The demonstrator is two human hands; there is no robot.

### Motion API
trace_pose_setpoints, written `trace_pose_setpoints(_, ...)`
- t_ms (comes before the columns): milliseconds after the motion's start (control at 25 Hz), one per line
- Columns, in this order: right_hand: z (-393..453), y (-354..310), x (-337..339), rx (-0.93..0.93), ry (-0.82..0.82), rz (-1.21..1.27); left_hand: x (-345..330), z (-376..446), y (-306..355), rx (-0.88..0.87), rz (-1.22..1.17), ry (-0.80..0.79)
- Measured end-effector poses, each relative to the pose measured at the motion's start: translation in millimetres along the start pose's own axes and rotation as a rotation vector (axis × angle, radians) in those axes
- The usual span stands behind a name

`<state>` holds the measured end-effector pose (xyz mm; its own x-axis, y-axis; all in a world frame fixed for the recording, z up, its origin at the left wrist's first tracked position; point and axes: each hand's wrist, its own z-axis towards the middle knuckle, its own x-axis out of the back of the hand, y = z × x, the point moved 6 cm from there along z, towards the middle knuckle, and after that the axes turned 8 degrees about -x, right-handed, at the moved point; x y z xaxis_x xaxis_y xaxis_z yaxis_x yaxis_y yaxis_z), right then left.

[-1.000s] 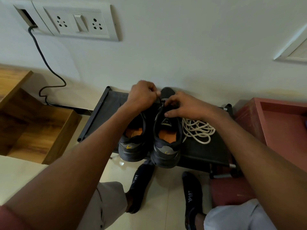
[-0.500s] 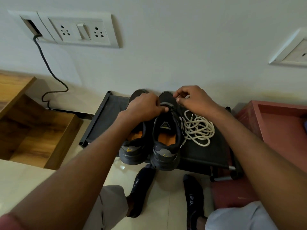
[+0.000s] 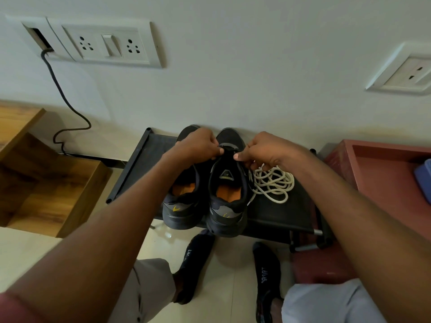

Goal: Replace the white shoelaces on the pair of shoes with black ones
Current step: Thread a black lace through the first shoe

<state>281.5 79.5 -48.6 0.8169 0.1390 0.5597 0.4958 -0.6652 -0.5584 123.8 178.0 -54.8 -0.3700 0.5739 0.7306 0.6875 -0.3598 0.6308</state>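
Two dark shoes with orange insoles stand side by side on a low black rack [image 3: 140, 164], toes toward the wall. My left hand [image 3: 198, 145] and my right hand [image 3: 261, 150] hover over the lacing area of the right shoe [image 3: 227, 194], fingers curled and pinching a black lace [image 3: 229, 150] at the lower eyelets. The left shoe [image 3: 184, 201] is partly hidden under my left wrist. A loose heap of white laces [image 3: 272, 183] lies on the rack just right of the right shoe.
A wooden step unit [image 3: 46, 183] sits at the left, a red box [image 3: 373, 173] at the right. A black cable [image 3: 67, 108] hangs from the wall socket panel [image 3: 105, 45]. My feet in black socks [image 3: 193, 264] rest on the tiled floor below the rack.
My right hand has come back in from the right toward the shoe's middle, and my left hand has shifted up to meet it over the lower eyelets. The shoes and white laces have not moved.
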Motion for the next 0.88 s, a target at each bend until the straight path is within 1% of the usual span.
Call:
trace_pose_setpoints(40,-0.7,0.2,1.5,-0.005,-0.007,0.041,3.5,-1.6,0.7,-0.019,-0.114,0.032)
trace_pose_setpoints(80,-2.3,-0.2,2.7,-0.008,-0.024,0.087,9.4,-3.5,3.1,-0.045,-0.152,0.077)
trace_pose_setpoints(120,-5.1,-1.9,4.6,-0.002,-0.039,0.153,16.5,-5.7,6.9,-0.077,-0.102,0.114)
trace_pose_setpoints(160,-8.6,-5.5,8.1,0.027,-0.042,0.248,21.2,-6.8,9.0,-0.099,-0.004,0.128)
trace_pose_setpoints(200,-12.9,-11.5,15.1,0.086,-0.016,0.366,23.1,-10.0,11.9,-0.11,0.123,0.12)
trace_pose_setpoints(280,-25.6,-28.9,33.6,0.259,0.09,0.579,23.9,-14.1,14.1,-0.093,0.329,0.117)
trace_pose_setpoints(320,-32.7,-37.3,40.5,0.34,0.151,0.618,25.7,-14.1,13.6,-0.077,0.374,0.138)
trace_pose_setpoints(360,-38.3,-43.4,43.8,0.407,0.211,0.592,29.0,-15.4,13.9,-0.054,0.386,0.159)
trace_pose_setpoints(400,-42.0,-47.4,43.7,0.454,0.275,0.488,33.4,-16.8,14.5,-0.041,0.362,0.178)
trace_pose_setpoints(440,-42.4,-48.9,40.8,0.475,0.333,0.322,39.2,-19.5,16.6,-0.038,0.276,0.195)
trace_pose_setpoints(480,-40.4,-47.2,36.0,0.468,0.369,0.145,45.8,-21.9,19.1,-0.047,0.113,0.219)
trace_pose_setpoints(520,-36.9,-43.4,31.7,0.448,0.383,0.017,53.9,-26.4,23.9,-0.078,-0.134,0.244)
trace_pose_setpoints(560,-33.6,-40.5,29.1,0.434,0.382,-0.038,63.5,-31.9,29.5,-0.128,-0.443,0.27)
trace_pose_setpoints(600,-31.2,-39.3,29.2,0.429,0.381,-0.042,72.1,-39.2,35.5,-0.176,-0.756,0.282)
trace_pose_setpoints(640,-30.9,-40.5,30.5,0.433,0.389,-0.025,78.7,-45.5,40.3,-0.223,-0.995,0.289)
trace_pose_setpoints(680,-30.0,-42.2,32.3,0.44,0.401,-0.005,83.3,-49.5,41.4,-0.252,-1.091,0.315)
trace_pose_setpoints(720,-29.4,-44.3,32.5,0.45,0.404,0.007,86.5,-53.4,42.9,-0.263,-1.064,0.355)
trace_pose_setpoints(800,-28.0,-48.8,24.9,0.476,0.357,0.008,87.6,-56.7,43.6,-0.278,-0.911,0.415)
trace_pose_setpoints(840,-27.9,-51.4,17.1,0.494,0.317,-0.015,88.7,-57.8,46.7,-0.318,-0.927,0.415)
trace_pose_setpoints(880,-27.0,-53.7,8.1,0.508,0.274,-0.064,91.4,-59.1,51.1,-0.371,-1.015,0.402)
